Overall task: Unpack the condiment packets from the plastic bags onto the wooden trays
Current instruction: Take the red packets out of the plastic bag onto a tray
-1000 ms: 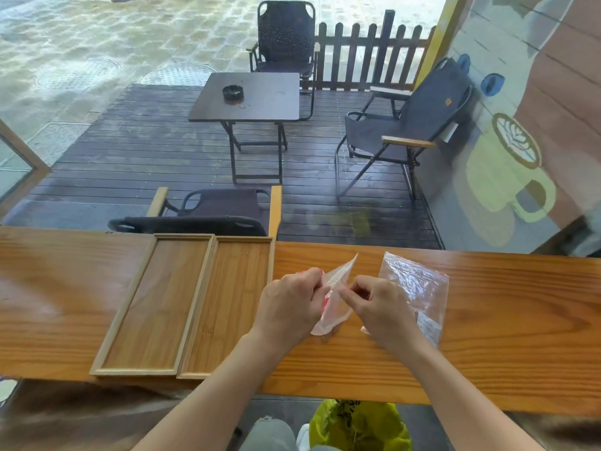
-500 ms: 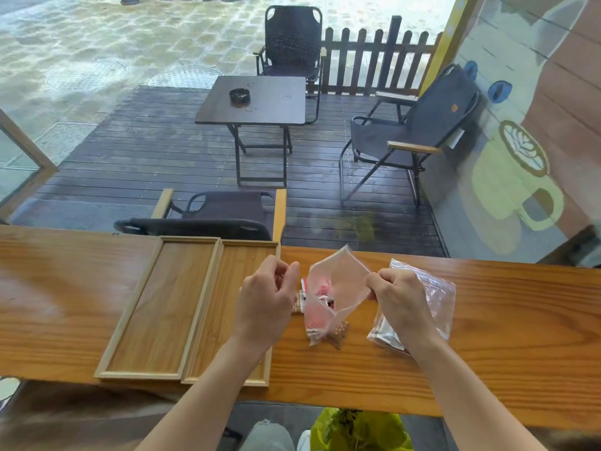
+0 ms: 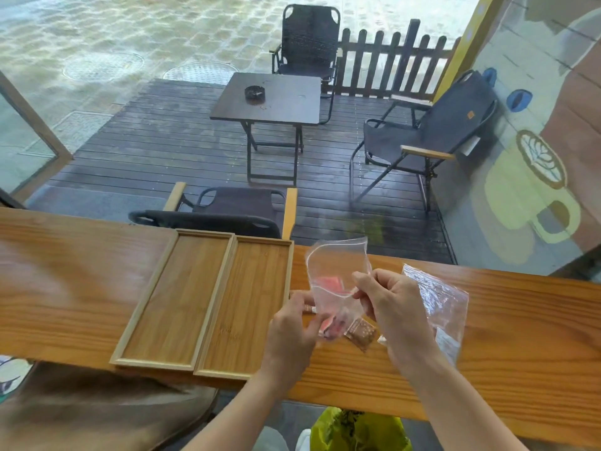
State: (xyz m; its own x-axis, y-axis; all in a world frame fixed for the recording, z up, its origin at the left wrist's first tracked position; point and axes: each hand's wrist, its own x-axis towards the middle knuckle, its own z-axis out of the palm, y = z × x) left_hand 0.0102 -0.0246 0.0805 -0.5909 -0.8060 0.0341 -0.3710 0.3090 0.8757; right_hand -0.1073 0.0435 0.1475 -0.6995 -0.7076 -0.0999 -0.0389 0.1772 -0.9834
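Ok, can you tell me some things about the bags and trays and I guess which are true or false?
1. Both long wooden trays are bare. True.
2. The right hand holds the small clear plastic bag with red packets inside. True.
3. The second clear plastic bag hangs in the air. False: it lies on the orange-brown wooden counter.
4. A brown speckled packet lies on a tray. False: it rests on the counter between the hands.
5. The left hand touches the held bag. True.
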